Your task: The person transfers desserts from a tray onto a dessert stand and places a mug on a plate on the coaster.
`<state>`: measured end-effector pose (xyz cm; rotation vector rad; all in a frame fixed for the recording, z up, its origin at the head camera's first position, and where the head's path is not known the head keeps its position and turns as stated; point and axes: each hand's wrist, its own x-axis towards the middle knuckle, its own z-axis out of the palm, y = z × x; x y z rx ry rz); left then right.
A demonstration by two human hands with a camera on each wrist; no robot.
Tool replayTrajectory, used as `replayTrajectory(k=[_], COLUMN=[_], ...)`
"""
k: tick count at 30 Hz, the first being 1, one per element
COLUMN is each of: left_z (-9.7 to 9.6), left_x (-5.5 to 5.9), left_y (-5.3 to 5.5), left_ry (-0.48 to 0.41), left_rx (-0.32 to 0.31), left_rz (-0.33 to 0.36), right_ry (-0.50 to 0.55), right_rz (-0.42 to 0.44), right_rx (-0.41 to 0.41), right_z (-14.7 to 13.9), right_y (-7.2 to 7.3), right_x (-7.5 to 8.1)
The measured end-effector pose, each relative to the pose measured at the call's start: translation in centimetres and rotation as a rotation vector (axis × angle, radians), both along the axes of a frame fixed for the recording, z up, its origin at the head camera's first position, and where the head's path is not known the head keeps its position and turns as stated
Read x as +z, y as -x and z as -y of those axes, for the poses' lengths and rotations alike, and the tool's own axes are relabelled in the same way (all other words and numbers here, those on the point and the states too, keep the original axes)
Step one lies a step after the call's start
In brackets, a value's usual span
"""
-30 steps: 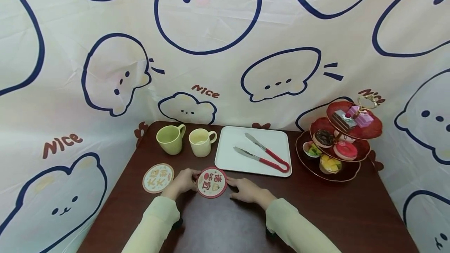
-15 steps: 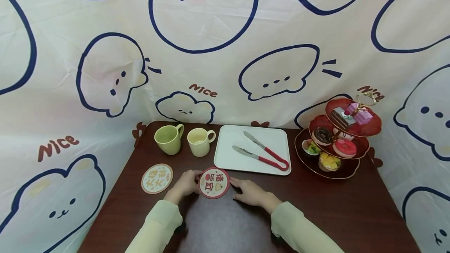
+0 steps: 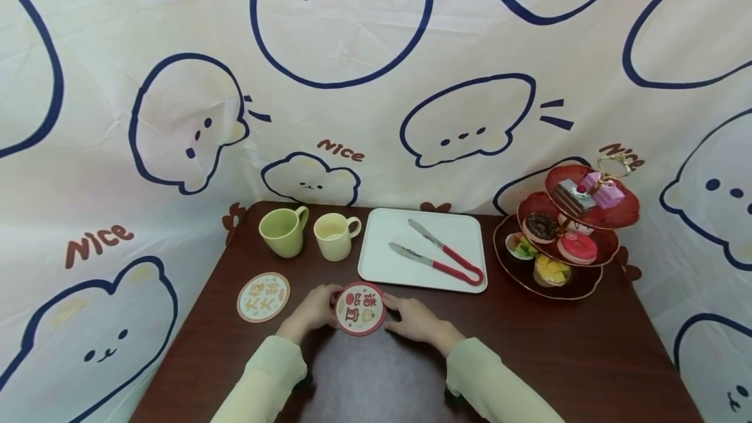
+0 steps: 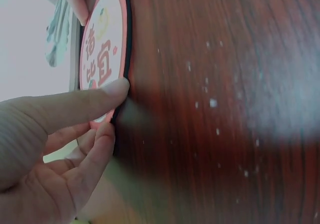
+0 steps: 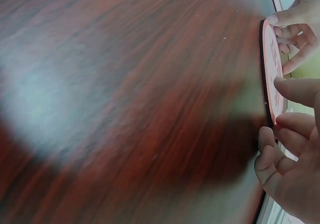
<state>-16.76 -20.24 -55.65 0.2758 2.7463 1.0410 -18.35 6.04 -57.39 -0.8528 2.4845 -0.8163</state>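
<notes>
A round coaster [image 3: 360, 309] with a red rim, red characters and a dark underside is between my two hands in the head view. My left hand [image 3: 317, 309] pinches its left edge, with the thumb over the rim in the left wrist view. On the opposite side, my right hand [image 3: 416, 320] holds the edge between thumb and fingers. The right wrist view shows the coaster [image 5: 272, 68] edge-on and tilted. Left of it, a second round coaster [image 3: 264, 297] with yellow-orange characters lies flat on the dark wooden table [image 3: 376, 384].
Behind the hands stand a green mug [image 3: 283, 234] and a cream mug [image 3: 333, 240]. Red-handled tongs [image 3: 449, 265] lie on a white tray [image 3: 376, 266]. A three-tier red stand [image 3: 617, 214] with cakes, donuts and tarts is at the right. A patterned cloth [image 3: 376, 116] hangs behind.
The red coaster has shifted slightly right and toward me, turning a little. My left hand has moved along with it, and the right hand has come closer around its edge.
</notes>
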Motion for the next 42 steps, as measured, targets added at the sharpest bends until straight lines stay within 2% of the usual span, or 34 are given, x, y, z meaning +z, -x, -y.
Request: replayTrajectory(k=[5,12,15,22,36,38,42], left_z=[-1.2,-3.1,-3.8,-5.7,-9.6,-10.1,-11.5], left_x=[0.0,-0.2,-0.3,-0.7,-0.6,-1.1,-1.4], left_y=[0.2,0.2,0.1,-0.1,-0.3,-0.3,-0.4], left_ry=[-0.02,-0.011,0.0,-0.054,-0.085,-0.089,-0.093], left_rx=[0.035,0.025,0.03,-0.004,-0.073,-0.101,-0.126], left_rz=[0.044,0.025,0.037,0.063,0.026,-0.013,-0.029], right_ry=[-0.003,-0.022,-0.01,0.053,0.071,0.073,0.066], right_rz=[-0.007,-0.031,-0.027,-0.022,-0.018,-0.014,-0.002], right_rx=[-0.008,-0.013,-0.022,-0.098,-0.191,-0.205,-0.241], right_z=[-1.1,-2.8,-3.6,-5.6,-9.5,-10.1,-11.3], right_y=[-0.3,-0.7,-1.1,-1.5,-2.0,-2.1,-2.3], right_x=[-0.2,-0.1,-0.2,-0.5,-0.8,-0.9,-0.8])
